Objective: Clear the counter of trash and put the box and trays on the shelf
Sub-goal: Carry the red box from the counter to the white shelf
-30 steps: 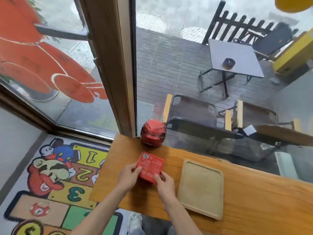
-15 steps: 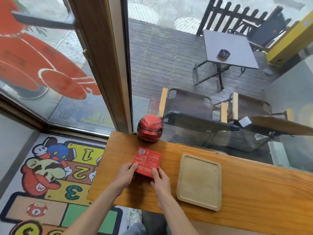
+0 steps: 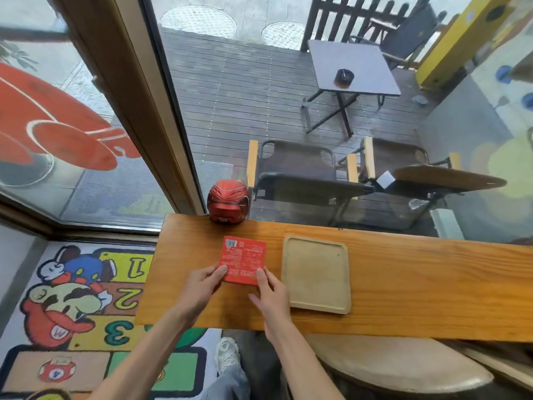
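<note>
A flat red box (image 3: 243, 259) with a barcode and white print lies on the wooden counter (image 3: 432, 284), near its left end. My left hand (image 3: 202, 287) pinches the box's near left corner between thumb and fingers. At the near right edge, my right hand (image 3: 271, 298) rests its index fingertip on the box, its other fingers spread over the counter. A pale square wooden tray (image 3: 315, 274) lies flat just to the right of the box, a small gap apart from it.
A red helmet-shaped figure (image 3: 227, 202) stands at the counter's far edge against the window glass (image 3: 259, 96). A padded stool (image 3: 403, 368) sits under the counter on the right. A cartoon floor mat (image 3: 72, 298) lies to the left, below the counter's end.
The red box has gone from tilted and lifted in both hands to lying flat on the counter. My right hand has loosened to a fingertip touch.
</note>
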